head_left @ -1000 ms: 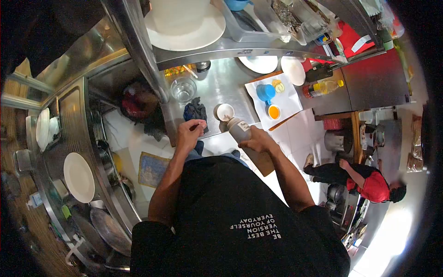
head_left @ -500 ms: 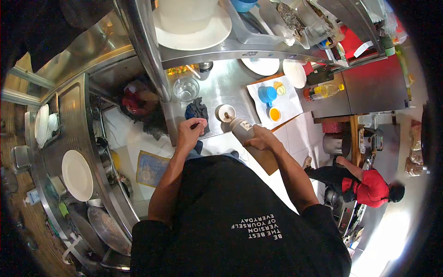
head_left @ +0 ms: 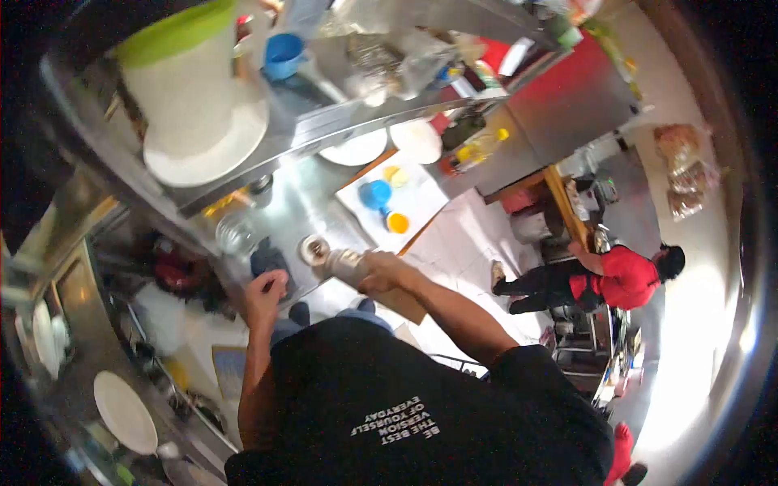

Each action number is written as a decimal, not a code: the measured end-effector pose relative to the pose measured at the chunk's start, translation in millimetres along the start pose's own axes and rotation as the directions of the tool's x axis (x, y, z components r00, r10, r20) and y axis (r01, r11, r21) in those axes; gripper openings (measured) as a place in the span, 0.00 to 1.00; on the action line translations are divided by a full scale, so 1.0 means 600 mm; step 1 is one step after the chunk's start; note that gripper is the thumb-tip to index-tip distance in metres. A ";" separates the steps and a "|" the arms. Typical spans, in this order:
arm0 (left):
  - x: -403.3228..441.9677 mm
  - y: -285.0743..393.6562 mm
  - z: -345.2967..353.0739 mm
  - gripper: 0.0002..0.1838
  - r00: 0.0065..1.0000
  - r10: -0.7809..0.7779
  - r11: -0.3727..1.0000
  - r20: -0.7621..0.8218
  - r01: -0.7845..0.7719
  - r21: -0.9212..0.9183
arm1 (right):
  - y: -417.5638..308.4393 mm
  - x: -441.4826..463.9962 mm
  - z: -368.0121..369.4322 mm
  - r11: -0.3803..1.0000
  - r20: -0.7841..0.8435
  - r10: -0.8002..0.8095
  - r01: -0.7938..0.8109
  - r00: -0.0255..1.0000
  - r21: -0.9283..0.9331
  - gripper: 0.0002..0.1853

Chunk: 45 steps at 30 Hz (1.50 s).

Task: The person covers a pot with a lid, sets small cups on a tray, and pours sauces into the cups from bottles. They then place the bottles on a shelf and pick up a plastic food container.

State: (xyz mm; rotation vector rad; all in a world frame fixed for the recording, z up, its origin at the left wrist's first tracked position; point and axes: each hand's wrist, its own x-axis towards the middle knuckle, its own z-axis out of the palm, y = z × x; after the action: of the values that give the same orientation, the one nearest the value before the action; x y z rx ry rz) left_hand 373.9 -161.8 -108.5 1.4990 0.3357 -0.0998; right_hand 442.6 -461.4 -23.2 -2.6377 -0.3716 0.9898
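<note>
My right hand (head_left: 381, 273) is wrapped round a pale bottle (head_left: 344, 265). The bottle is tipped, with its mouth at the rim of a small white bowl (head_left: 314, 250) that has something brown in it. Over the counter's front edge, my left hand (head_left: 267, 293) has its fingers curled together. Whether they hold something small is hidden by blur. Just beyond that hand lies a dark crumpled cloth (head_left: 268, 259), with a clear glass bowl (head_left: 235, 232) behind it.
To the right, a paper-lined tray (head_left: 421, 194) carries a blue cup (head_left: 375, 194), an orange-filled cup (head_left: 397, 223) and yellowish slices (head_left: 395, 176). White plates (head_left: 354, 149) and an oil bottle (head_left: 482, 150) stand behind. A shelf (head_left: 300, 138) overhangs the counter. A person in red (head_left: 620, 277) works at right.
The whole view has swung and tilted, shifting the counter left and lower in the picture and blurring it. The bottle stays tipped at the small bowl; my left hand stays near the cloth.
</note>
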 end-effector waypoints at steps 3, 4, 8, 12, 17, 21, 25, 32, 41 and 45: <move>-0.001 0.014 0.005 0.10 0.999 -0.037 0.997 -0.014 0.038 0.064 | -0.001 -0.001 -0.006 0.997 0.007 0.020 -0.020 1.000 -0.070 0.40; 0.001 0.016 0.010 0.10 0.998 -0.048 0.994 -0.031 0.051 0.101 | 0.000 0.002 -0.010 0.997 0.028 0.040 -0.039 0.999 -0.064 0.40; 0.015 0.001 0.015 0.11 0.998 -0.064 0.994 -0.015 0.065 0.093 | 0.027 0.017 0.008 0.999 0.023 0.050 -0.050 0.998 -0.011 0.39; 0.022 -0.020 0.014 0.10 0.999 0.051 0.996 0.006 -0.052 0.075 | 0.027 0.009 0.017 0.999 -0.077 0.029 -0.031 0.997 -0.034 0.33; 0.014 -0.010 0.016 0.11 0.999 0.031 0.993 -0.025 -0.028 0.118 | 0.058 0.019 0.043 0.999 -0.077 -0.037 0.035 0.996 -0.031 0.40; 0.008 0.011 0.018 0.11 0.999 -0.013 0.991 -0.038 0.017 0.130 | 0.009 0.002 0.009 0.990 0.045 0.136 -0.134 0.990 -0.043 0.42; 0.014 0.004 0.019 0.11 1.000 0.007 0.990 -0.026 -0.003 0.139 | 0.011 0.009 0.007 0.995 0.051 0.084 -0.080 0.995 -0.064 0.40; 0.014 0.000 0.020 0.11 0.998 0.015 0.993 -0.057 -0.008 0.114 | 0.043 0.023 0.023 0.997 0.031 -0.029 0.031 0.999 -0.065 0.35; 0.015 0.010 0.017 0.10 0.999 -0.007 0.998 -0.046 0.009 0.062 | 0.076 0.031 0.040 0.997 -0.050 -0.038 0.035 0.998 -0.064 0.30; 0.018 0.003 0.016 0.10 0.999 -0.021 0.998 -0.044 0.024 0.065 | 0.084 0.033 0.051 0.996 -0.084 -0.071 0.065 0.994 -0.067 0.30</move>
State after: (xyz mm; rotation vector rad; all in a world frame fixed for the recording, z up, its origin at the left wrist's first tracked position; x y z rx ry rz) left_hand 386.3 -169.8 -109.5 1.5643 0.3873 -0.0977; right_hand 443.2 -495.5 -75.0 -2.6952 -0.4774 0.8541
